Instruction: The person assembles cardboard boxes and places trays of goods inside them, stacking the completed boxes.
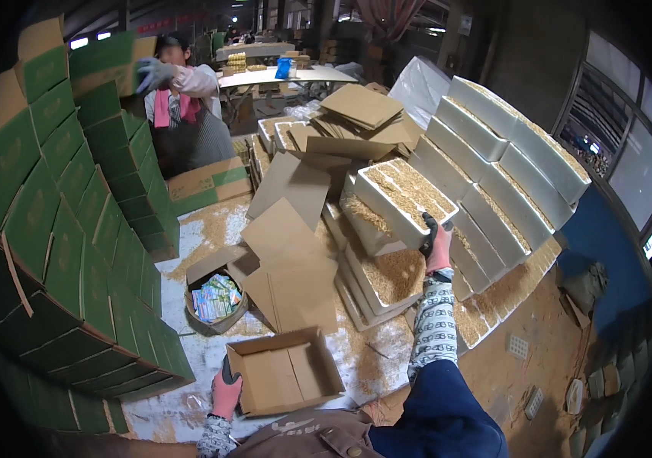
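Observation:
My left hand (227,389), in a pink and dark glove, grips the left wall of an open cardboard box (294,375) whose inside shows bare board. With my right arm stretched out, my right hand (438,243) holds the near right corner of a white foam tray (397,209) filled with straw-coloured shavings. That tray is tilted above other filled trays. Flat cardboard sheets (297,297) lie between my hands. A round container (220,323) of small printed packets stands left of them.
Green cardboard boxes (62,240) are stacked high at left. More filled foam trays (497,166) rise at right. A co-worker (194,114) across the table lifts a green box. Loose cardboard sheets (360,106) lie piled at the back, and shavings are scattered on the table (171,355).

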`<action>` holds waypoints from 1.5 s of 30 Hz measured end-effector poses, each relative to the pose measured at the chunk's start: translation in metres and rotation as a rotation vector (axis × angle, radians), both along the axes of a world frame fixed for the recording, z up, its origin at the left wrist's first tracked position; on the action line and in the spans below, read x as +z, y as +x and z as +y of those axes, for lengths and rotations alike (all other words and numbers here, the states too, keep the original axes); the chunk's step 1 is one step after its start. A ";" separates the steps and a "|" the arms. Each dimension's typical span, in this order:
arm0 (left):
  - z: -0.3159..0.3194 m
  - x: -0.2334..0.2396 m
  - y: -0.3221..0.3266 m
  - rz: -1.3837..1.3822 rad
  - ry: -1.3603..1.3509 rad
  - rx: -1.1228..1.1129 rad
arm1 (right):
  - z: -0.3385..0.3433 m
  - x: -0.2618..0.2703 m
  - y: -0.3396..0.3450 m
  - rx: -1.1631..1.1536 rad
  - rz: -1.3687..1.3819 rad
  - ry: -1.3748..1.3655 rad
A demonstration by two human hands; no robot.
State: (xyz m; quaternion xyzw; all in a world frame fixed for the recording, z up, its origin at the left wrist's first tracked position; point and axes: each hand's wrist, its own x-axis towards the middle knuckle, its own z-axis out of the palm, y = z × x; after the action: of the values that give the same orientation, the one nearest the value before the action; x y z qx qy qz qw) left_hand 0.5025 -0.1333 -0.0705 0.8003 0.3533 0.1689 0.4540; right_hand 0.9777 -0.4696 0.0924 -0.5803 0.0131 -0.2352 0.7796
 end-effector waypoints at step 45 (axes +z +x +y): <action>0.161 0.024 0.145 0.312 0.549 -0.038 | 0.121 -0.187 -0.139 0.423 0.221 -0.992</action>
State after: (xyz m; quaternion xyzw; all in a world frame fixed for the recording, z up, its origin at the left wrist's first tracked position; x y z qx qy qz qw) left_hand 0.6479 0.0272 -0.0461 0.9156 0.3450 0.1247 0.1646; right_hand 0.8383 -0.3486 -0.0951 -0.8894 -0.1346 0.0110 0.4367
